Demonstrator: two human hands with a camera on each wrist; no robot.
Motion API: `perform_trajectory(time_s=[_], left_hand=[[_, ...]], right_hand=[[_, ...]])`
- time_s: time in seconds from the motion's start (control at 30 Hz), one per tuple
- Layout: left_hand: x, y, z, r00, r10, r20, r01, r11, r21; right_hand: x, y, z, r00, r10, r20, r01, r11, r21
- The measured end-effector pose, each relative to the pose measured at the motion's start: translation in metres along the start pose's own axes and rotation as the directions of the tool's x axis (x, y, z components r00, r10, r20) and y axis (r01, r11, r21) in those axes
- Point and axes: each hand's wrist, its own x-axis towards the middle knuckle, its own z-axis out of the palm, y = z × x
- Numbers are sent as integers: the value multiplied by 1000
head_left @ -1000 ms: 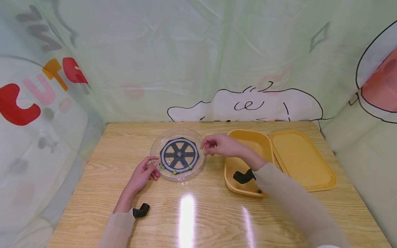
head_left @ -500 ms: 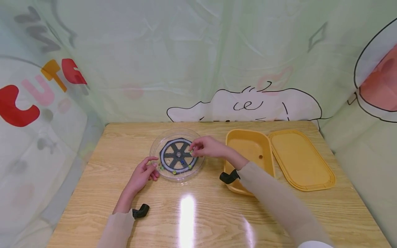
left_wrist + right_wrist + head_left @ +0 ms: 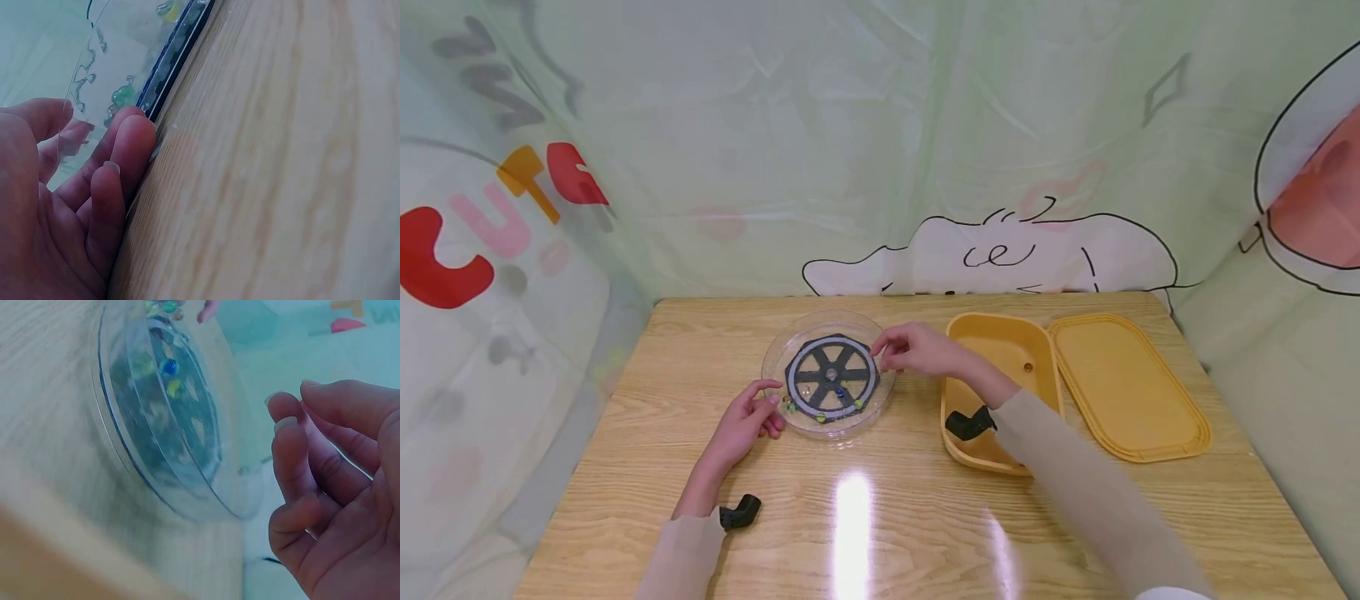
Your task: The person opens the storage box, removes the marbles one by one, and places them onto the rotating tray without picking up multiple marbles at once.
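Observation:
A clear round dish (image 3: 887, 394) stands on the table, with a black spoked wheel-shaped piece (image 3: 832, 375) showing in its bottom. Several glass marbles lie inside, among them a blue marble (image 3: 168, 366) with a yellow-green marble (image 3: 177, 388) beside it. At the dish's near left side, my left hand (image 3: 748, 421) holds the wall, one finger crossing the rim and other fingertips against the outside. My right hand (image 3: 917, 350) hovers at the dish's right rim, fingers loosely bent. In the right wrist view nothing lies between its thumb and fingers.
Right of the dish is an orange-yellow tub (image 3: 958, 454) with one brown marble (image 3: 1027, 367) in it. Its matching flat lid (image 3: 1131, 387) lies farther right. A printed cloth (image 3: 760, 167) hangs behind the wooden table (image 3: 700, 333).
My right hand moved in over the dish with a yellow-green marble, let it go, and drew back to the right rim. My left hand stayed in place.

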Motion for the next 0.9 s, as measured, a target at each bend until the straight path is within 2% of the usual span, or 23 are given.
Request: perform_trajectory(time_s=[0.2,0.27,0.43,0.6,0.67,0.8,0.9], left_hand=[[0,0,0,1000,-2,-4,2,1000,2],[-1,1,0,1000,-6,-7,6,1000,4],[0,1,0,1000,-4,-1,4,1000,1],[0,2,-1,1000,6,0,-6,1000,-5],[0,3,-1,1000,7,-5,-7,1000,-6],[0,1,-1,1000,2,-1,-2,1000,-6],[1,0,-2,1000,-8,7,8,1000,-10]], right_hand=[[-21,9,-23,999,12,-52,-10,999,37],[-32,6,-32,997,33,-72,-30,999,37],[-55,18,-54,986,107,-131,-105,994,22],[-68,43,-70,972,138,-191,-151,987,-58],[-72,49,-76,970,122,-209,-151,981,-126],[-77,58,-84,965,118,-234,-176,954,-244],[-78,64,-88,966,137,-222,-201,932,-302]])
